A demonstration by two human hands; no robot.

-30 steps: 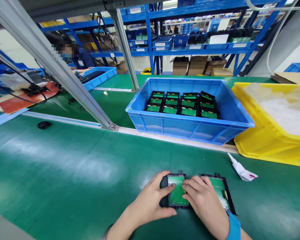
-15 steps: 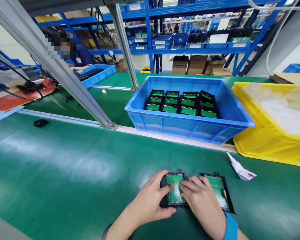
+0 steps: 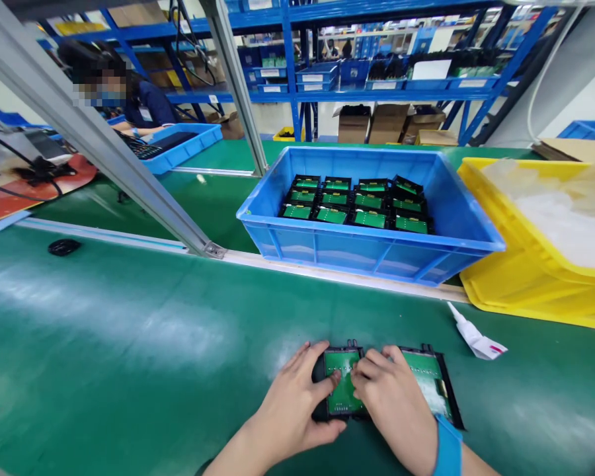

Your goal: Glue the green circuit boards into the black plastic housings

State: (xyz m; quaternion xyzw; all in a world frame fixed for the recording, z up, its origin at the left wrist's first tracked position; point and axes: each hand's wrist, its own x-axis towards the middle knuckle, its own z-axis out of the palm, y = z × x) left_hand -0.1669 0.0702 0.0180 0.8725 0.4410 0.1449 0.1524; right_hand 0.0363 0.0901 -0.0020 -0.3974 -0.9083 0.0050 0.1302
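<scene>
A green circuit board (image 3: pixel 344 398) sits in a black plastic housing flat on the bench, below the middle of the head view. My left hand (image 3: pixel 295 396) grips the housing's left side, thumb at the near edge and fingers at the far edge and on the board. The curled fingers of my right hand (image 3: pixel 396 400) press on the board's right side; their tips are partly hidden. Just right of it lies a second circuit board in a black housing (image 3: pixel 430 383), partly covered by my right hand.
Behind the hands stands a blue bin (image 3: pixel 371 248) with several boards in black housings. A yellow bin (image 3: pixel 535 291) with whitish plastic is at right, and a white tube (image 3: pixel 476 336) lies before it. A metal post (image 3: pixel 143 172) slants at left; a co-worker (image 3: pixel 149 106) sits beyond.
My right fingers have curled more and shifted slightly left on the board. My left hand keeps its hold. The whole view has shifted a little.
</scene>
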